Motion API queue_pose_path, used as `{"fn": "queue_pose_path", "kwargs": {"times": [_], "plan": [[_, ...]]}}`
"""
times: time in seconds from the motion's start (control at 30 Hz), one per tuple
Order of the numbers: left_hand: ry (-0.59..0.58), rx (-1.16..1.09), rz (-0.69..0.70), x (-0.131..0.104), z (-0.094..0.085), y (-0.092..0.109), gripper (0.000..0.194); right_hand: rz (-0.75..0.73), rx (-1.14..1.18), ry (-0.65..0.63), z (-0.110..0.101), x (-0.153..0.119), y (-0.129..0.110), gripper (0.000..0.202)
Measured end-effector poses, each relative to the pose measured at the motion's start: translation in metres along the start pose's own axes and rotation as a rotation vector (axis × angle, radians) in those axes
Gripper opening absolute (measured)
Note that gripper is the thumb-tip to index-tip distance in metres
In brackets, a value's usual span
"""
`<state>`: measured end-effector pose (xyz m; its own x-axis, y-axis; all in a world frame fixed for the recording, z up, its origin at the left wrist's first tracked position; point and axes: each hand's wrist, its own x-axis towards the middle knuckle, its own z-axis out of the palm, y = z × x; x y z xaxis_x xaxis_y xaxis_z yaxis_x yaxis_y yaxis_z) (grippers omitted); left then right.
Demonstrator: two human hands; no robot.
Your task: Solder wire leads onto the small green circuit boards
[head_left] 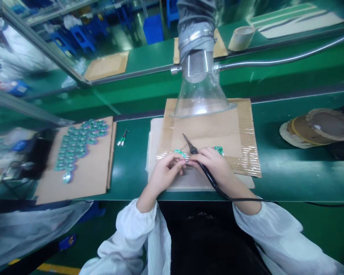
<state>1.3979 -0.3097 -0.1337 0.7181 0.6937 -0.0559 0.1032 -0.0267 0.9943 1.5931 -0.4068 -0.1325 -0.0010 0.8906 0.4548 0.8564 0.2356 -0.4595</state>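
Observation:
My right hand (216, 164) is closed on a soldering iron (192, 149). The iron's tip points up and away, and its black cord runs back over my wrist. Close beside it, my left hand (166, 170) has thumb and fingers pinched together; what sits between them is too small to make out. The fingertips of both hands nearly meet. A small green circuit board (179, 153) shows just beyond my left fingers; I cannot tell whether they touch it. Another green board (219, 151) lies behind my right hand on the cardboard (206, 131).
A clear fume hood (202, 95) hangs over the cardboard's far part. At left, many round green pieces (80, 143) cover a cardboard sheet (96, 173). Two small green-and-silver parts (122, 139) lie beside it. A brown tape-like roll (304, 128) stands at right.

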Motion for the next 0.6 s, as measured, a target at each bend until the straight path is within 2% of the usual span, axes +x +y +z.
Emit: {"fn": "queue_pose_path", "kwargs": {"times": [0.13,0.37,0.5,0.6], "plan": [[-0.052,0.07,0.021,-0.001,-0.002,0.002,0.017,-0.04,-0.057,0.015,0.001,-0.002,-0.002,0.014],[-0.037,0.284,0.119,-0.009,-0.005,0.007,0.017,-0.031,0.071,0.19,0.015,-0.002,-0.009,0.008],[-0.053,0.371,0.113,-0.004,-0.022,0.009,0.017,-0.005,0.14,0.177,0.016,-0.001,-0.012,0.008],[0.022,0.433,0.058,0.006,-0.038,0.007,0.017,0.108,0.133,0.136,0.019,0.003,-0.014,0.015]]}}
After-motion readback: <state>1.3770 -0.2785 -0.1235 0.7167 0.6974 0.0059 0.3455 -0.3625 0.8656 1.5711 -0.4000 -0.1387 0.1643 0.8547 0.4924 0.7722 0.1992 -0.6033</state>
